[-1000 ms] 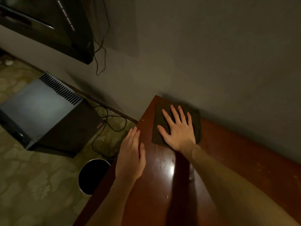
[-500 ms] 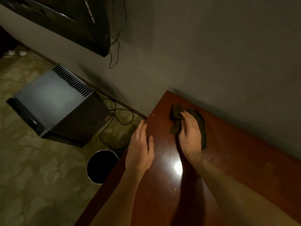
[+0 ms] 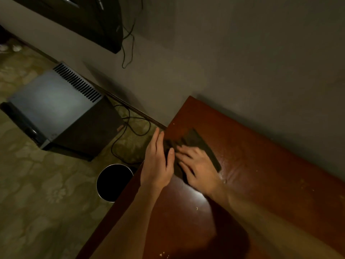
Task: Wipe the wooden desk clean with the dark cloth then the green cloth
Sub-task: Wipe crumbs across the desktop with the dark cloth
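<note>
First wiping pass: the right hand [image 3: 199, 169], fingers spread, presses a bunched dark cloth [image 3: 202, 144] at the corner of the reddish wooden worktop [image 3: 261, 165]. The left hand [image 3: 158, 162] lies flat beside it. Next, likely sweep toward the pale crumbs [image 3: 197, 208].

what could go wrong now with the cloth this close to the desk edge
1. The dark cloth lies bunched under the right hand at the left edge of the desk. Swept debris may slip past the left hand and land on the carpet, missing the bin.
2. Crumbs nearer the camera lie outside the cloth's patch and may be missed.
</note>
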A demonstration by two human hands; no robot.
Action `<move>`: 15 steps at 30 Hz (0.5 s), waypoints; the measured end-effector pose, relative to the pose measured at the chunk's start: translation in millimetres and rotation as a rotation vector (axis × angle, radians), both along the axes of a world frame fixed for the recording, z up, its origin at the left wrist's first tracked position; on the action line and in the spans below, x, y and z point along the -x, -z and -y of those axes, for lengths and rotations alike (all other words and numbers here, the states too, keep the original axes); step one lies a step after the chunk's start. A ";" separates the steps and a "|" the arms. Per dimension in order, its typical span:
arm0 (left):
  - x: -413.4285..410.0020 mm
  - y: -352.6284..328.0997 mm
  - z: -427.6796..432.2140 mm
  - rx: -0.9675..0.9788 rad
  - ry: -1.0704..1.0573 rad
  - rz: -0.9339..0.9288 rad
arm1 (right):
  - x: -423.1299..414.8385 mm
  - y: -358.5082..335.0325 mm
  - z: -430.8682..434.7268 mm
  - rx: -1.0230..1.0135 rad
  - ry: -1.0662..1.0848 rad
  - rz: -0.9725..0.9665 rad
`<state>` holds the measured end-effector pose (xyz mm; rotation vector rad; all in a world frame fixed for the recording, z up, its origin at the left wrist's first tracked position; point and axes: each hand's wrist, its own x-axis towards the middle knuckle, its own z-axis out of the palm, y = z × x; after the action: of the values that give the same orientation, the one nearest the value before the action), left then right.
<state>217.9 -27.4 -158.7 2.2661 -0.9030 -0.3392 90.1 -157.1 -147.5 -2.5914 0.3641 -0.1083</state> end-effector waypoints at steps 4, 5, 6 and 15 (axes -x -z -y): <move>-2.7 0.4 2.1 -0.040 0.077 0.059 | 42.0 -1.7 -14.9 0.156 0.035 -0.086; -2.9 0.8 2.8 -0.052 0.088 0.068 | 36.7 -1.6 -11.6 0.172 0.062 -0.109; -3.0 1.3 3.2 -0.066 0.091 0.075 | 26.7 -0.6 -6.5 0.195 0.095 -0.124; 0.1 5.1 4.4 -0.121 0.080 0.153 | -63.9 6.7 47.3 0.212 0.439 -0.233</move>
<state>217.8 -31.8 -163.8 2.3968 -1.0796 -0.2646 154.0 -204.4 -154.3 -2.6925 1.0555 0.0045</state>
